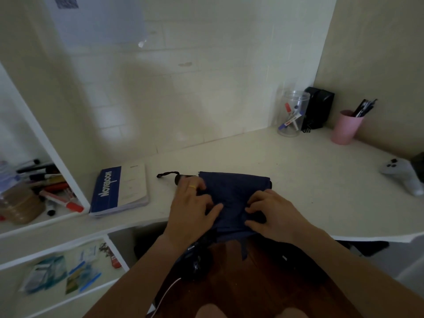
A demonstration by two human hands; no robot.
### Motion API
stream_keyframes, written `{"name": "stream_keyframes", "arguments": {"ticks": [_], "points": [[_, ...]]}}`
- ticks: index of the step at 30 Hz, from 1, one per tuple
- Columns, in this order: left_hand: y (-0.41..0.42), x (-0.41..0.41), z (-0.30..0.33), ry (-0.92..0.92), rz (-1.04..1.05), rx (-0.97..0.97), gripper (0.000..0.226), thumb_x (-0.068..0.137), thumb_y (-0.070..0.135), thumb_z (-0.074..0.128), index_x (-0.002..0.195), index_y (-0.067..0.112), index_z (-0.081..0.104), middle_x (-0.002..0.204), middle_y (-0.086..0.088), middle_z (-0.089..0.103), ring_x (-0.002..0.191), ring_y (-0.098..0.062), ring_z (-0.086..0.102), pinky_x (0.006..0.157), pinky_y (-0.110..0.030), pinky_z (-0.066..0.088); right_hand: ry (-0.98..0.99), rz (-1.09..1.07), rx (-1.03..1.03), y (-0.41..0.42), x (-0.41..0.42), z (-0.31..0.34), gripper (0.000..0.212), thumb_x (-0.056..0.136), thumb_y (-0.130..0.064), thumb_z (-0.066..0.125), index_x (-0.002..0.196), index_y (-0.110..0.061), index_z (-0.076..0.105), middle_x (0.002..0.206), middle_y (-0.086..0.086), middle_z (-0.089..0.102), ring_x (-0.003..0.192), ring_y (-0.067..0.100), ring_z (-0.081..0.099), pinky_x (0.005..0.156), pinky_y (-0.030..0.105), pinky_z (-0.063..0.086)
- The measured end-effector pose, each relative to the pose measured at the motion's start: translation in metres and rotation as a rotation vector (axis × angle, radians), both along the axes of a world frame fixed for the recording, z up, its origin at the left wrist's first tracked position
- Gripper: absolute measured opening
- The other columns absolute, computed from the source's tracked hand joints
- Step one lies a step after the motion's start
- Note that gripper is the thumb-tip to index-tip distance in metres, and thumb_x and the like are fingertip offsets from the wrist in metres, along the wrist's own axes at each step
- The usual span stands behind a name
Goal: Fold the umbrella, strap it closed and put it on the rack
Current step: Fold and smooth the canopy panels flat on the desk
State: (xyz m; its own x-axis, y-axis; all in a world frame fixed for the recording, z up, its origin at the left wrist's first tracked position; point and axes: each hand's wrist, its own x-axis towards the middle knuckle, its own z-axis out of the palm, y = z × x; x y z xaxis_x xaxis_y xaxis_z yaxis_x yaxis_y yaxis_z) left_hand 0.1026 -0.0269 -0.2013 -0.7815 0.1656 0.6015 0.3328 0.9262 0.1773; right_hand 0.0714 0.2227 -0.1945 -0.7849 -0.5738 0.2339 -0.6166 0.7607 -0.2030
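Note:
A dark blue collapsed umbrella [234, 187] lies flat on the white desk [298, 180], its fabric spilling over the front edge. Its black handle with a wrist loop [168, 174] points left. My left hand [193, 207], wearing a yellow ring, presses on the fabric near the handle end. My right hand [273, 214] pinches the fabric at the umbrella's near right side. A narrow blue strap [244, 250] hangs down below the desk edge. The white rack [68, 177] stands at the left.
A blue notebook [119, 189] lies left of the umbrella. The rack's shelves hold markers, tape rolls and packets. At the back right stand a clear jar of pens [291, 113], a black box [319, 106] and a pink cup [346, 127]. A white controller [403, 175] lies at far right.

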Motion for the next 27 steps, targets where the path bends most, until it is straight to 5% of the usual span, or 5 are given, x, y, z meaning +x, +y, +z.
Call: {"name": "stream_keyframes", "arguments": {"ticks": [5,7,11,17,27], "points": [[0.014,0.003,-0.016,-0.296,-0.234,-0.307,0.059,0.106,0.05,0.031,0.158,0.021,0.032,0.169,0.001,0.015,0.156,-0.016,0.006,0.126,-0.038,0.02,-0.106,-0.025,0.107,-0.008,-0.01,0.027,0.038,0.08,-0.061,0.059,0.09,-0.029,0.078,0.1,-0.013,0.068,0.091,0.008,0.062,0.08,0.034,0.054],[0.01,0.004,-0.024,-0.317,-0.241,-0.362,0.06,0.107,0.05,0.026,0.159,0.02,0.026,0.169,0.001,0.01,0.156,-0.014,-0.002,0.127,-0.035,0.011,-0.04,-0.099,0.005,-0.013,-0.033,0.041,0.034,0.086,-0.054,0.058,0.084,-0.026,0.077,0.093,-0.008,0.072,0.088,0.012,0.064,0.079,0.035,0.055],[0.01,0.005,-0.016,-0.377,-0.238,-0.395,0.06,0.108,0.049,0.023,0.161,0.023,0.014,0.17,0.004,0.002,0.155,-0.012,-0.009,0.128,-0.033,0.003,-0.27,-0.135,-0.063,-0.021,-0.08,0.059,0.05,0.091,-0.039,0.067,0.137,-0.022,0.059,0.137,0.001,0.06,0.123,0.023,0.055,0.104,0.032,0.043],[0.006,0.011,-0.015,-0.471,-0.3,-0.409,0.053,0.107,0.055,0.016,0.158,0.049,0.0,0.17,0.004,-0.006,0.156,-0.016,-0.012,0.127,-0.038,0.0,-0.449,-0.017,0.019,-0.028,-0.097,0.062,0.041,0.082,-0.024,0.079,0.121,-0.013,0.071,0.117,0.002,0.071,0.089,0.012,0.063,0.072,0.016,0.045],[0.013,-0.006,-0.007,-0.493,-0.315,-0.382,0.075,0.086,0.085,0.036,0.15,0.047,0.028,0.171,-0.004,0.006,0.157,-0.021,-0.002,0.127,-0.048,0.004,-0.557,-0.027,0.112,-0.016,-0.105,0.067,0.066,0.07,-0.039,0.086,0.126,-0.024,0.056,0.128,-0.001,0.06,0.109,0.019,0.062,0.095,0.041,0.055]]}}
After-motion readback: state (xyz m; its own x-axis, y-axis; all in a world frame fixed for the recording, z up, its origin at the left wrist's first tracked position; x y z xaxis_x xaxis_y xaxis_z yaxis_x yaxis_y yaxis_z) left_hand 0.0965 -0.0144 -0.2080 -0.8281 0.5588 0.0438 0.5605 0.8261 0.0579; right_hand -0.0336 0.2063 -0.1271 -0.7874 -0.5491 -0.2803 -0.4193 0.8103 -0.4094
